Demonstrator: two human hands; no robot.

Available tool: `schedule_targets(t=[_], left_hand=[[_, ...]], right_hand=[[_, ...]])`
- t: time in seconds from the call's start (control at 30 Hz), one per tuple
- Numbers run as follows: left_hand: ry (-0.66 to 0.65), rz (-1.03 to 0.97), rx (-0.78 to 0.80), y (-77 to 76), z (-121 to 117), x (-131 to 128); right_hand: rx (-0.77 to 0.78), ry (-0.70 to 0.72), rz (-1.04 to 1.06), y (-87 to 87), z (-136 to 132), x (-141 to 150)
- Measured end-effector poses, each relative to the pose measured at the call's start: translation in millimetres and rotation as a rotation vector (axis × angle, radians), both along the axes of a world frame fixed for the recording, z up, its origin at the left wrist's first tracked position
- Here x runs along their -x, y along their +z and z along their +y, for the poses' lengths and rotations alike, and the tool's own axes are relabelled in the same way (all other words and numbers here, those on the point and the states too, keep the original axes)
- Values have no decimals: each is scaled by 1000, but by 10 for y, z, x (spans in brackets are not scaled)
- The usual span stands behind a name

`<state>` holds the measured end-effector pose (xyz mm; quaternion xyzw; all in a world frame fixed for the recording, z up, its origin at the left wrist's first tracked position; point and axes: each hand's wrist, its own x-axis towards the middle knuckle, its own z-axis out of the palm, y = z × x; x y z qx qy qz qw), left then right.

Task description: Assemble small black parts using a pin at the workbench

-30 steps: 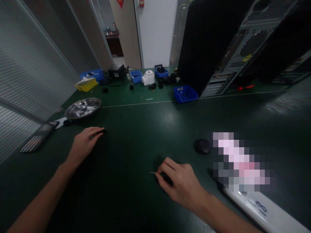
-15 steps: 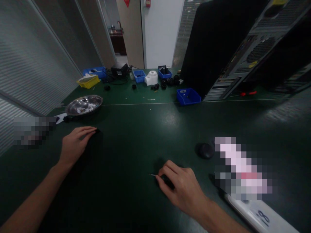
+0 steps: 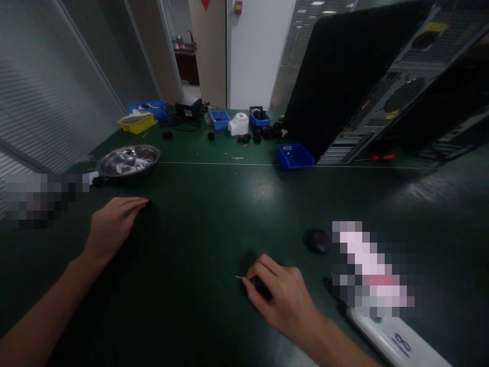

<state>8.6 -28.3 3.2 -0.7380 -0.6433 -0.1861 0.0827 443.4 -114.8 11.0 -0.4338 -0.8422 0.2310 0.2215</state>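
My left hand [image 3: 110,227] is closed in a pinch on a small black piece [image 3: 148,203] at the fingertips. It is low over the green tabletop, and most of the piece is hidden. My right hand [image 3: 282,293] is closed around a slim tool with a thin metal tip [image 3: 237,276] that pokes out to the left. The fingers cover the tool's grip, so its exact kind does not show. A black rounded object like a computer mouse [image 3: 318,241] lies beyond the right hand.
A metal bowl [image 3: 105,165] with white scraps stands at left. A blue bin [image 3: 295,162] lies near a black computer tower [image 3: 344,66]. Farther back are a yellow tray [image 3: 137,126], a white device [image 3: 239,125] and several black parts. A white case marked 18 [image 3: 399,339] lies at right.
My left hand has moved left, pinching the small black piece. My right hand has stayed almost in place with the slim tool. The view has shifted slightly.
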Motion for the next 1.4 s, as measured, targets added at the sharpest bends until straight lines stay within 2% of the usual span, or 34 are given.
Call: schedule_targets(t=[0.2,0.33,0.43,0.53,0.63,0.7,0.73,0.87,1.1,1.4], left_hand=[[62,21,38,31,-10,-30],[121,-97,109,78,-13,-16],[95,-220,91,149,-81,-271],[-105,-388,130,190,-249,-875],[-468,-479,235,146,-468,-1510],[-586,-506,262,90,-576,-1748],[-602,-521,268,62,-609,-1800],[-588,-569,289,6,-634,-1762],[-577,-623,276,26,-642,-1757],[-587,-656,272,12,-648,-1739]], right_hand=[[7,-18,-5,27,7,19],[-17,-43,13,28,14,26],[-38,-124,56,21,23,23],[-41,-205,106,28,40,19],[-18,-230,137,47,56,20],[-8,-229,130,58,61,25],[-5,-226,120,60,62,28],[7,-196,70,51,75,55],[26,-148,33,76,144,168],[39,-152,25,104,169,257]])
